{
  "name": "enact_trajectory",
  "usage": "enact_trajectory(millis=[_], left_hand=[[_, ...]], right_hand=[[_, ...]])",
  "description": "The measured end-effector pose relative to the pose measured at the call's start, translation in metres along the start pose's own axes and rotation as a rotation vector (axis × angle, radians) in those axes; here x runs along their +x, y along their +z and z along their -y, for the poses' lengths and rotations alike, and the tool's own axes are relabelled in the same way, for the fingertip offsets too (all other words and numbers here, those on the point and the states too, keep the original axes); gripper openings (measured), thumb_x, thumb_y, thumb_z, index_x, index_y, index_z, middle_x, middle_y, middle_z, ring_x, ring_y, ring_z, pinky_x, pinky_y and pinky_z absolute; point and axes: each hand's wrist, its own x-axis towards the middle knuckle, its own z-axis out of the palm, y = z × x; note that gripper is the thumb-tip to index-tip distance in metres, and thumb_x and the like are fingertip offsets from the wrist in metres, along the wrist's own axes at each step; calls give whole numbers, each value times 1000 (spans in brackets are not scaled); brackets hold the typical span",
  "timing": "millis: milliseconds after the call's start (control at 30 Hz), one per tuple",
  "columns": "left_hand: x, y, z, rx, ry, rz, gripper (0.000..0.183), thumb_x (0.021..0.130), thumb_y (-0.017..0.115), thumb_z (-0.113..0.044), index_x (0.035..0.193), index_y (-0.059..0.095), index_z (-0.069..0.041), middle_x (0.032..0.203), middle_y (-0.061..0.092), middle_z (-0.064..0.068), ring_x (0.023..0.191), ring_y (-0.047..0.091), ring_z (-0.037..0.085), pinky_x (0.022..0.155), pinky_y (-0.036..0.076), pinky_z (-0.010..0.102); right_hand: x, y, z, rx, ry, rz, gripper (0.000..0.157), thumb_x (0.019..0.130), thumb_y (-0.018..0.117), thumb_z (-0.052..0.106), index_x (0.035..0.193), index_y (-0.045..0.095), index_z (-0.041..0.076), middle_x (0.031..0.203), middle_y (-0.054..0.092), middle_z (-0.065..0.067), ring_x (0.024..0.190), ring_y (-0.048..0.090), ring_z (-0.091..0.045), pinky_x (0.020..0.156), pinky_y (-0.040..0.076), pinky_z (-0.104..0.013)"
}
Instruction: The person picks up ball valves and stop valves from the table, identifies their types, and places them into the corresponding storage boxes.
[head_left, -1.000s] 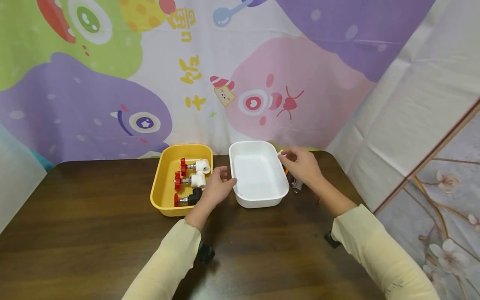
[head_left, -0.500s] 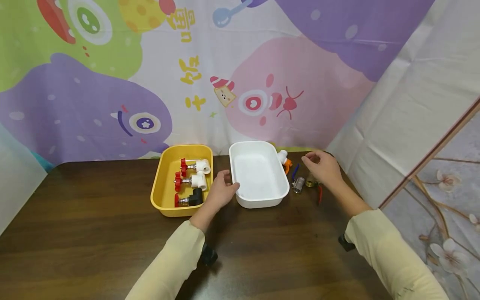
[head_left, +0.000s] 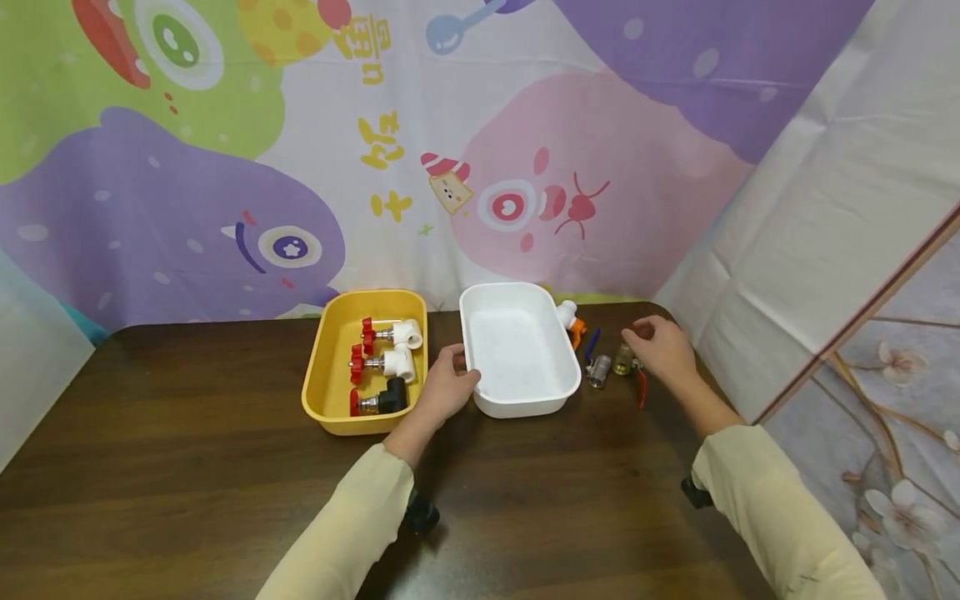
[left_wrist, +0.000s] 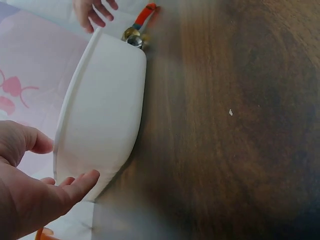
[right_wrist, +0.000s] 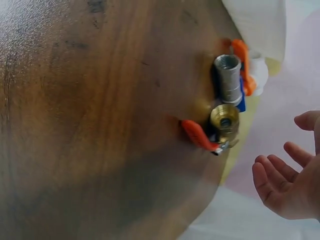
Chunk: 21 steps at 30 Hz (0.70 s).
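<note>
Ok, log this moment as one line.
left hand: beside white tray, contact unclear | right hand: near brass valve, holding nothing | yellow tray: three red-handled valves | silver valve: beside brass valve

Head cam looks from up high, forward and down over the dark brown wood-grain counter (head_left: 187, 508), far enough back to fit the left grip (head_left: 445, 387) and right grip (head_left: 664, 352). Left wrist cam's way closer and lower, picture turned sideways, facing the outer wall of the white rectangular tray (left_wrist: 105, 95) and on past it. Right wrist one's sideways too, fairly near. All three share the brass valve with the red handle (right_wrist: 225, 119).
</note>
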Motion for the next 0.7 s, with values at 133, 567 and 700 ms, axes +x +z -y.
enact_trajectory(millis=[133, 567, 700], left_hand=[[0, 0, 1, -11, -3, -1, 54, 89, 54, -13, 137, 36, 0, 125, 53, 19, 111, 57, 30, 90, 51, 39], [-1, -1, -1, -62, -25, 16, 54, 88, 54, -12, 138, 35, 0, 125, 53, 20, 109, 57, 30, 88, 52, 38], [-1, -1, -1, -62, -35, 24, 55, 88, 54, -12, 139, 35, -1, 127, 53, 20, 110, 57, 30, 89, 52, 38]], right_hand=[[2, 5, -6, -40, 62, 41, 51, 92, 47, 39, 123, 53, -2, 116, 58, -27, 103, 56, -42, 85, 46, -51], [5, 25, -23, -78, 155, 151, 63, 92, 45, 44, 132, 42, -4, 129, 47, -34, 113, 49, -49, 91, 45, -55], [5, 31, -24, -68, 159, 157, 64, 91, 49, 43, 132, 42, -6, 128, 48, -34, 115, 48, -49, 93, 43, -55]])
